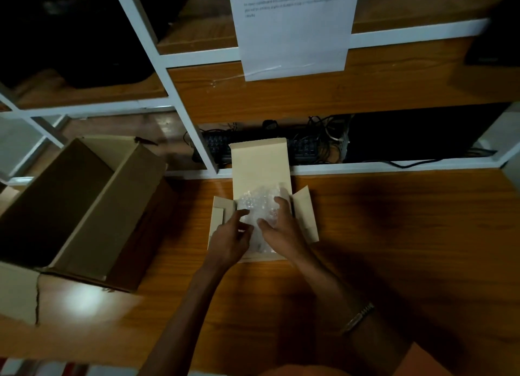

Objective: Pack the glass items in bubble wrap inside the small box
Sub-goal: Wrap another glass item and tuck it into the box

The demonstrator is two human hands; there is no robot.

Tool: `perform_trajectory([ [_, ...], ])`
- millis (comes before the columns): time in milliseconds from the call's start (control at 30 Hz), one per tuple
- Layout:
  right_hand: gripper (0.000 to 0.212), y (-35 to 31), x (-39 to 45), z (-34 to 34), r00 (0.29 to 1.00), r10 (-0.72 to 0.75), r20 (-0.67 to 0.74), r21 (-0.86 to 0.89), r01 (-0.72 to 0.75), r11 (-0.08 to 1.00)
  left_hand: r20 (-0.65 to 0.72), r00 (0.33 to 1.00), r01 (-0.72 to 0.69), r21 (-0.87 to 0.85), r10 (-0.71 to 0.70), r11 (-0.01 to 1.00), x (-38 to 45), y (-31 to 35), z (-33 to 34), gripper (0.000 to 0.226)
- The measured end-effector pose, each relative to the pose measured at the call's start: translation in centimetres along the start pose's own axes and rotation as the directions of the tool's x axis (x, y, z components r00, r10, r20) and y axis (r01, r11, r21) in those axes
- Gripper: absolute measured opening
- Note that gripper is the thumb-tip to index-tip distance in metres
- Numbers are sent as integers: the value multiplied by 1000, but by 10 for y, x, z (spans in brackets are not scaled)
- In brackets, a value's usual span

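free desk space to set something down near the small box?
Bare wood right of the small box, from its right flap out to the desk edge. A narrower strip lies between the small box and the large open carton. Crowded: inside the small box, where left hand and right hand press the bubble wrap.

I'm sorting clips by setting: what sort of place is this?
Probably an office or study desk used for packing: a wooden desk with white-framed shelves, a black keyboard among tangled cables, and a printed paper sheet taped up.
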State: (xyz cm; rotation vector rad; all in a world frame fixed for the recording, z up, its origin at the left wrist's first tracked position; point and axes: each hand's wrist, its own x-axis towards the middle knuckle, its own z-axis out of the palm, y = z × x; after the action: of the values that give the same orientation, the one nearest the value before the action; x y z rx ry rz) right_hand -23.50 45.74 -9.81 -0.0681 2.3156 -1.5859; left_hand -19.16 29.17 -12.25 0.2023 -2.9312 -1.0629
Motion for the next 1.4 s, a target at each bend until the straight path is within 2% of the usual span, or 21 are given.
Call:
perform_trajectory([
  [100, 51, 2, -1, 0, 988, 153, 6, 237, -150, 960, -14, 995, -90, 197, 95, 976, 10, -3, -4, 57],
  [200, 41, 2, 2, -1, 947, 321, -18, 617, -242, 749, 35, 973, -225, 383, 229, 896, 19, -6, -7, 60],
  [267, 37, -1, 5, -3, 933, 359, 22, 661, -283, 695, 121, 964, -267, 444, 238, 855, 23, -13, -8, 60],
  [300, 37, -2, 7, -4, 929, 368, 47, 615, -317, 722, 158, 960, -279, 447, 232, 850, 25, -17, -8, 61],
  [367, 43, 0, 13, -6, 928, 363, 86, 412, -365, 835, 207, 946, -315, 421, 248, 851, 27, -27, -7, 63],
  [433, 51, 5, 20, -11, 962, 265, 68, 26, -267, 963, 243, 936, -335, 391, 255, 857, 28, -31, -5, 67],
  [467, 52, 7, 23, -14, 986, 156, 65, -216, -139, 967, 256, 934, -332, 372, 248, 867, 28, -34, -4, 70],
  [533, 48, 11, 27, -19, 991, -48, 123, -565, 110, 818, 282, 933, -317, 342, 225, 885, 29, -34, -6, 78],
  [600, 47, 12, 32, -24, 966, -146, 215, -687, 256, 680, 298, 929, -317, 334, 220, 888, 30, -35, -7, 77],
  [667, 46, 13, 39, -28, 929, -164, 333, -670, 356, 651, 294, 931, -312, 335, 216, 889, 29, -33, -7, 74],
  [800, 41, 9, 48, -46, 866, -149, 477, -493, 404, 770, 271, 951, -241, 351, 148, 905, 24, -24, -1, 85],
  [867, 39, 10, 50, -56, 809, -104, 579, -440, 417, 795, 264, 957, -212, 354, 121, 911, 22, -23, 2, 87],
  [933, 42, 14, 50, -61, 766, -93, 636, -497, 499, 710, 243, 958, -234, 347, 154, 908, 21, -25, 2, 82],
  [1000, 48, 23, 51, -60, 736, -166, 657, -549, 617, 564, 203, 961, -247, 323, 188, 914, 20, -31, 8, 76],
  [1067, 44, 34, 53, -54, 701, -266, 662, -557, 697, 451, 88, 993, -85, 141, 73, 986, 22, -31, 8, 71],
  [1133, 37, 40, 57, -49, 677, -358, 643, -557, 734, 388, 30, 999, 36, -21, -35, 999, 23, -25, 6, 74],
  [1167, 34, 40, 58, -46, 679, -389, 622, -561, 734, 383, 50, 998, -21, -48, 24, 999, 22, -20, 1, 76],
  [1233, 28, 43, 60, -40, 695, -426, 579, -570, 719, 398, 78, 970, -233, 13, 231, 972, 15, -21, -4, 74],
  [1267, 25, 43, 60, -38, 700, -439, 564, -578, 714, 396, 80, 960, -270, 12, 268, 963, 13, -18, -10, 73],
  [1333, 22, 42, 60, -34, 710, -437, 552, -609, 701, 370, 20, 939, -342, 164, 344, 925, 14, -14, -7, 69],
  [1400, 21, 38, 59, -29, 730, -423, 537, -628, 681, 377, 51, 899, -424, 356, 435, 833, 21, -15, 2, 61],
])
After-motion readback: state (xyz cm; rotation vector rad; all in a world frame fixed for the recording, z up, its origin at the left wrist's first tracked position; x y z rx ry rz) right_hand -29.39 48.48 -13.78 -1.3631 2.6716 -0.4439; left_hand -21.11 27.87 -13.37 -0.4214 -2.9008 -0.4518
